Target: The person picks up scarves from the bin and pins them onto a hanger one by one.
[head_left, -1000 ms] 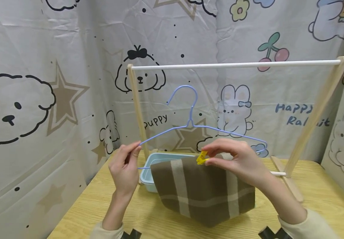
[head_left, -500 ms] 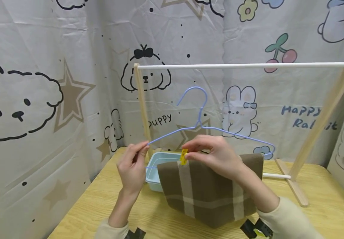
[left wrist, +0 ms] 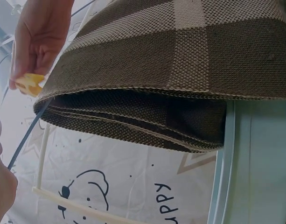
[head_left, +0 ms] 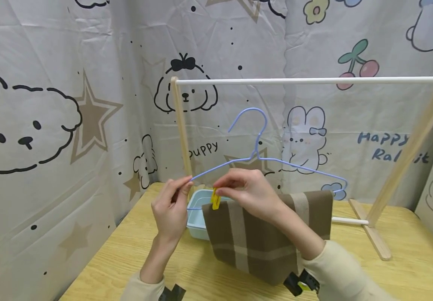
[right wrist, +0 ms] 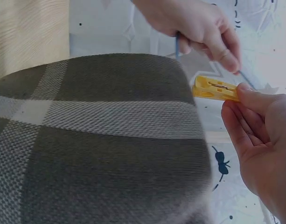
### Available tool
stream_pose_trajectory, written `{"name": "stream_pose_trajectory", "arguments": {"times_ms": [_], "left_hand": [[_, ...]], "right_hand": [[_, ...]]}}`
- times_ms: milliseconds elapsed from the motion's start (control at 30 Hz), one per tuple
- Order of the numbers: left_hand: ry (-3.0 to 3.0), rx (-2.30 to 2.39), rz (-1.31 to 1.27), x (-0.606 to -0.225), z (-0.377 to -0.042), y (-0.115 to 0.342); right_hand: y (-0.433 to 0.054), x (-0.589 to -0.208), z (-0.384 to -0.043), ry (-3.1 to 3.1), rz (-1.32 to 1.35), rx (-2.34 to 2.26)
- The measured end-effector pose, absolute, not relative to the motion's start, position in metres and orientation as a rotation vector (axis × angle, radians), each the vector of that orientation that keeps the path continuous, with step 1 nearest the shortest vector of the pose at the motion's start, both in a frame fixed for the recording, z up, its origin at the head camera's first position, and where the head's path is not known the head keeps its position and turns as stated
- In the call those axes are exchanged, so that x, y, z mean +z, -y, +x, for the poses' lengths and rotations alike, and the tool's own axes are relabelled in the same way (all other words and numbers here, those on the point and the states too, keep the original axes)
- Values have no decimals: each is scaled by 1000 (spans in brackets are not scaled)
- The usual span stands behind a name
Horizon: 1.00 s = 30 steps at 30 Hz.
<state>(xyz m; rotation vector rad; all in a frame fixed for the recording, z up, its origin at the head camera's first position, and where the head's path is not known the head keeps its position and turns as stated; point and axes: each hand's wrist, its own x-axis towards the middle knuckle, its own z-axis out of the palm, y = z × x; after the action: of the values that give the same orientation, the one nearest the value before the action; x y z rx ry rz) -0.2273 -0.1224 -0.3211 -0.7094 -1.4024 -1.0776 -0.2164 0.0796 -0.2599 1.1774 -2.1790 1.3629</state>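
My left hand (head_left: 171,207) grips the left end of a blue wire hanger (head_left: 222,165), held up with its hook at the top. Over the hanger's lower bar drapes a folded brown cloth (head_left: 265,242) with pale stripes. Between thumb and fingers my right hand (head_left: 248,192) pinches a yellow clothespin (head_left: 215,200). The clothespin's jaws are at the cloth's upper edge, near its left corner. In the right wrist view the clothespin (right wrist: 215,87) points at the fold of the cloth (right wrist: 124,121). The left wrist view shows the fabric layers (left wrist: 133,116) hanging below the bar.
A wooden drying rack with a white top rail (head_left: 310,80) stands behind the hanger. Its right foot (head_left: 370,230) rests on the wooden table (head_left: 126,251). Behind the cloth sits a light blue plastic basin (head_left: 197,230). A printed curtain (head_left: 220,37) surrounds the table.
My right hand has carried the yellow clothespin leftward along the cloth's top edge, from near the middle to the left corner. The left hand keeps its grip on the hanger; the head view has shifted slightly.
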Motion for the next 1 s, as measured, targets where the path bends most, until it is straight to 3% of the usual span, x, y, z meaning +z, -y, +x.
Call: {"name": "stream_pose_trajectory", "arguments": {"times_ms": [667,1000], "left_hand": [[1351,-1134,-657,-316,-215,127],[1367,-1136,-654,-323,-231,124]], "right_hand": [[-59,-281,-223,2153,1284,1204],[-66,-291,-220,2095,1202,960]]}}
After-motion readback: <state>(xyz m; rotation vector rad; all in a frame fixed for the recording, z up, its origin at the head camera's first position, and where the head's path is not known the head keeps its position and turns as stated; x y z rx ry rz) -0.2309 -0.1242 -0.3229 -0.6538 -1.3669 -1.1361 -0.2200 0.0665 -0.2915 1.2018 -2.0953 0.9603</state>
